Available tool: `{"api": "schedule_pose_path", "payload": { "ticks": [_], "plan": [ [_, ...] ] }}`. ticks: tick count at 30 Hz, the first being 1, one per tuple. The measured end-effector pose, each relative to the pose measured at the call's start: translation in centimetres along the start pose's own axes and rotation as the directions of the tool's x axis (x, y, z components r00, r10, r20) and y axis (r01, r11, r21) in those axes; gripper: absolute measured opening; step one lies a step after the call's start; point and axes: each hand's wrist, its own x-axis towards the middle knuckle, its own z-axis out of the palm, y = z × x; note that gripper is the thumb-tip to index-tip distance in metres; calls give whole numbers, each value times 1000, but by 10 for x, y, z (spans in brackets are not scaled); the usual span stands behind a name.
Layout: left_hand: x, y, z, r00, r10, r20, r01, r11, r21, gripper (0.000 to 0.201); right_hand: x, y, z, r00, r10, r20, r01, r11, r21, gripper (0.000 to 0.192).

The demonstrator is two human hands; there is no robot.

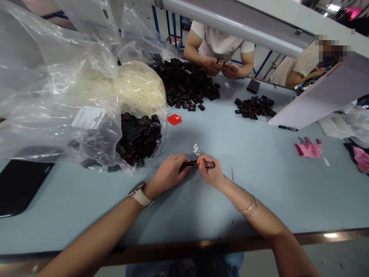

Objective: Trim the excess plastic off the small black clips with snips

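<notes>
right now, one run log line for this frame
left hand: pinching small black part | right hand: gripping same part | surface: blue table | nearby: white bits, bag of black parts

Near edge of tabletop (201,215): left hand (167,177) & right hand (211,173) meet at center, a small clip part (201,164) held between their fingers (184,163), tiny pile of bits (196,149) just behind. Left & behind: open plastic bag (57,107) w/ clip parts spilling from it (138,138), phone (20,186) at far left edge. Far side: big heap of parts (187,84) in front of a co-worker's hands (220,68), smaller heap (255,107) to its right; glove (309,149) at right.
</notes>
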Motion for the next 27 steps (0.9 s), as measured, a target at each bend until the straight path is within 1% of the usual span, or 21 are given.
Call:
{"api": "schedule_pose_path", "payload": {
  "ticks": [4,7,11,13,16,19,23,27],
  "plan": [
    [0,0,-1,1000,-1,6,1,1000,-6,10,2,-1,1,994,106,-15,-105,993,58,25],
    [0,1,-1,1000,-7,13,7,1000,1,9,4,-3,2,990,139,-26,-137,989,63,26],
    [0,1,-1,1000,-12,10,12,1000,0,9,5,-6,1,992,123,-27,-125,991,-50,25],
    [-1,0,0,1000,-9,4,9,1000,5,8,4,-6,1,995,102,-20,-103,992,-78,24],
    [-1,0,1,1000,-4,6,4,1000,16,9,1,-1,2,998,58,1,-58,998,-35,23],
    [0,0,0,1000,-6,10,5,1000,11,8,-4,9,3,999,34,-30,-33,999,39,26],
    [1,2,-2,1000,3,14,-3,1000,-20,6,-7,19,5,992,80,-100,-68,990,123,33],
    [1,2,-2,1000,3,10,-3,1000,-4,8,-6,19,6,989,117,-94,-104,985,135,36]
  ]
}}
